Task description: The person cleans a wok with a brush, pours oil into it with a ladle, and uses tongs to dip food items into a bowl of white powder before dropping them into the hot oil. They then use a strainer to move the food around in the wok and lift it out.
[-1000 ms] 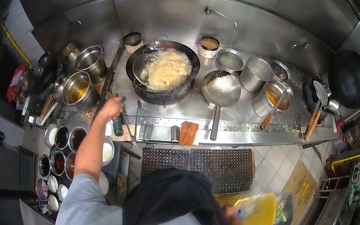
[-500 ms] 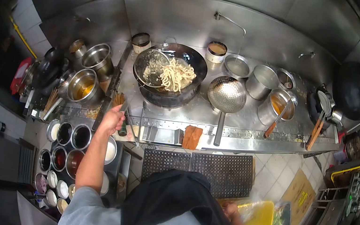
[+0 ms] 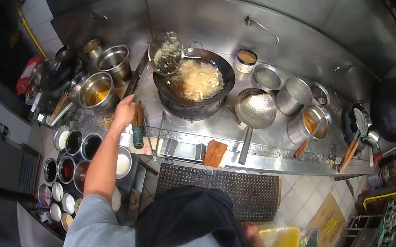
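My left hand (image 3: 125,111) is closed around the handle of a mesh strainer (image 3: 167,51), which is raised and tilted at the left rim of a black wok (image 3: 225,68). Bits of pale food cling to its mesh. Pale strips of food (image 3: 200,79) lie in bubbling oil in the wok. Beside that hand stands a bundle of bamboo sticks with a green grip (image 3: 138,134). Down at the lower right, my right hand (image 3: 254,232) grips the left edge of a yellow basket (image 3: 285,245) with clear plastic about it; some fingers are hidden.
A perforated ladle (image 3: 256,109) rests right of the wok, near several metal pots (image 3: 294,95). An orange-brown cloth (image 3: 215,153) hangs at the counter's front edge. Bowls of seasonings (image 3: 65,169) stand at the left. Rubber mats (image 3: 244,194) cover part of the floor.
My left hand has moved up and left, lifting and tilting the strainer. The food strips have spread into the oil, which now bubbles. My right hand still grips the yellow basket.
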Tool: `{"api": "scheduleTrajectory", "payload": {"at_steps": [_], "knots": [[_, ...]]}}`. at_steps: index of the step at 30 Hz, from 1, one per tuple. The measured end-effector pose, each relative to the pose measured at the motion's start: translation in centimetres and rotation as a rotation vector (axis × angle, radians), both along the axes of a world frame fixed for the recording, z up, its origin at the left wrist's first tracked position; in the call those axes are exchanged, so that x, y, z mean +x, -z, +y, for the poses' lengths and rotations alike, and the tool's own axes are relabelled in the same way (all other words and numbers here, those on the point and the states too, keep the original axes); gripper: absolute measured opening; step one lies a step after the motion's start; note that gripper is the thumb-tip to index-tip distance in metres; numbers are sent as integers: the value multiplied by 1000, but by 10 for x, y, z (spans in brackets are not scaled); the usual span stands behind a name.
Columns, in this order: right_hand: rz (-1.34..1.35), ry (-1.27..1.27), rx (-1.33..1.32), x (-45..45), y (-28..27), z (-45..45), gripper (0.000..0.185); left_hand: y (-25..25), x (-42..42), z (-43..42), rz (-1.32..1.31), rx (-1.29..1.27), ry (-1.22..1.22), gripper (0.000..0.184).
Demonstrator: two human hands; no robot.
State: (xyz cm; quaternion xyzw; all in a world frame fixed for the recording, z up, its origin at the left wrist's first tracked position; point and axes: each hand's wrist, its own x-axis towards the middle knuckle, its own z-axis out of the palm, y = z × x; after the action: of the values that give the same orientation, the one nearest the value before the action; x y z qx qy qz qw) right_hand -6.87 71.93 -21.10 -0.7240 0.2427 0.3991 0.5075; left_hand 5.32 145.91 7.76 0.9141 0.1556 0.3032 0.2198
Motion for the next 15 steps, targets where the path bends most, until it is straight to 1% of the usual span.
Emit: {"api": "scheduleTrajectory", "payload": {"at_steps": [1, 2, 3, 4, 5, 6, 7, 9, 11, 12, 14, 15], "knots": [[-12, 32, -2, -3, 0, 1, 25, -6, 5, 4, 119, -90, -78, 42], [-24, 63, -4, -6, 0, 1, 27, -16, 9, 6, 120, -91, -77, 42], [-23, 63, -6, -8, 12, -10, 27, -23, 14, 8, 215, -77, -127, 42], [-240, -278, -40, -11, 35, -28, 31, -30, 18, 10, 309, -62, -176, 42], [-340, -455, -56, -10, 29, -29, 33, -38, 20, 9, 368, -80, -194, 42], [-455, -618, -77, -10, 24, -29, 35, -33, 23, 13, 368, -82, -192, 42], [-336, -493, -56, -11, 19, -29, 38, -23, 25, 22, 408, -66, -177, 42], [-217, -361, -38, -13, 16, -33, 42, -10, 27, 33, 449, -50, -156, 43], [-305, -419, -37, -14, 16, -35, 40, 0, 22, 34, 541, -303, 65, 40], [-335, -435, -37, -14, 9, -32, 40, -13, 20, 22, 542, -301, 73, 40], [130, 148, 50, -12, -2, -21, 37, -44, 8, -4, 730, -924, 63, 32], [133, 149, 49, -17, 5, -26, 37, -50, 3, -16, 673, -1020, 71, 25]]}}
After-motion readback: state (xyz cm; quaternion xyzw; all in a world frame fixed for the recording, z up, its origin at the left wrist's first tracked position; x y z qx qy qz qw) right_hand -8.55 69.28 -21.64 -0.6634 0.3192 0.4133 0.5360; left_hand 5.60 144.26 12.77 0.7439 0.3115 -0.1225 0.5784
